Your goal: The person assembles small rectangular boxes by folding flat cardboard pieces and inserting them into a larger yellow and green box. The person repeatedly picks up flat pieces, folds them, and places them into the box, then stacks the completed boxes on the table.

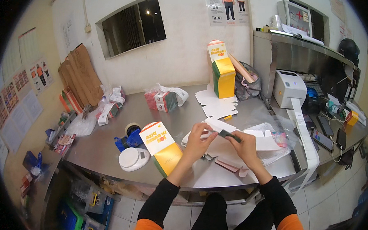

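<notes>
Over the steel table (pixel 111 160), both my hands grip a carton blank whose inner side is white, with a dark green panel (pixel 230 136) showing between them. My left hand (pixel 200 141) pinches a white edge of it. My right hand (pixel 246 147) is closed around the green end. More white carton blanks (pixel 266 143) lie beneath and to the right of my hands. Beside my left forearm stands a yellow, green and white carton (pixel 163 151) with its top flap raised. A similar yellow carton (pixel 224 77) stands at the back, near the wall.
A round white scale (pixel 130 158) and a blue tape dispenser (pixel 131 138) sit left of the nearer carton. Farther back are red wrapped packs (pixel 161 100) with paper strips. At right, a label printer (pixel 290 86) trails a long strip (pixel 308 150) past the table edge.
</notes>
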`<state>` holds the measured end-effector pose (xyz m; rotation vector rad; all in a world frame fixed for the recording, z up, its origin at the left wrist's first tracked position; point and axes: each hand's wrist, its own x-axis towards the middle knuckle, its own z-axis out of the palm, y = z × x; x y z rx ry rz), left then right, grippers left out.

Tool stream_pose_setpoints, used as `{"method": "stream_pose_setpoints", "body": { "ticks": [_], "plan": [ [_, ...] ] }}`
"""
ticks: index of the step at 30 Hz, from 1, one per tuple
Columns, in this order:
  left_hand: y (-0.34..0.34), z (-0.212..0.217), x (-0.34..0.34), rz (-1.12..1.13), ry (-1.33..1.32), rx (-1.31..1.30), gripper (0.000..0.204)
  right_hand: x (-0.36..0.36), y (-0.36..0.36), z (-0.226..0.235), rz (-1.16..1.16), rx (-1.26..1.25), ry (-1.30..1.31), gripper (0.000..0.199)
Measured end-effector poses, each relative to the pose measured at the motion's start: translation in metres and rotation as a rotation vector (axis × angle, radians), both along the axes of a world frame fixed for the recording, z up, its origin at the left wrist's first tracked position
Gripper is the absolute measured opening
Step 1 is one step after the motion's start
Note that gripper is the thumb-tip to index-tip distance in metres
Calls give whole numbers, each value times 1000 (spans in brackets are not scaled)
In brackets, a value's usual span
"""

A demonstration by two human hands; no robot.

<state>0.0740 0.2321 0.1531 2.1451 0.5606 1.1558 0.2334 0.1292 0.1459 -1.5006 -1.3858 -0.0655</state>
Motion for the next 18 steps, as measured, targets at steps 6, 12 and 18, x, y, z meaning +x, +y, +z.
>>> {"method": "stream_pose_setpoints", "body": {
  "ticks": [6,12,18],
  "plan": [
    [-10,-19,16,-10,-300,-193,19,13,-6,-16,183,-161,192,23],
    [-23,-16,10,-86,-264,71,15,42,-14,-18,608,-404,628,32],
    [-26,-30,14,46,-75,304,25,38,-10,-24,262,-223,387,21]
  ]
}}
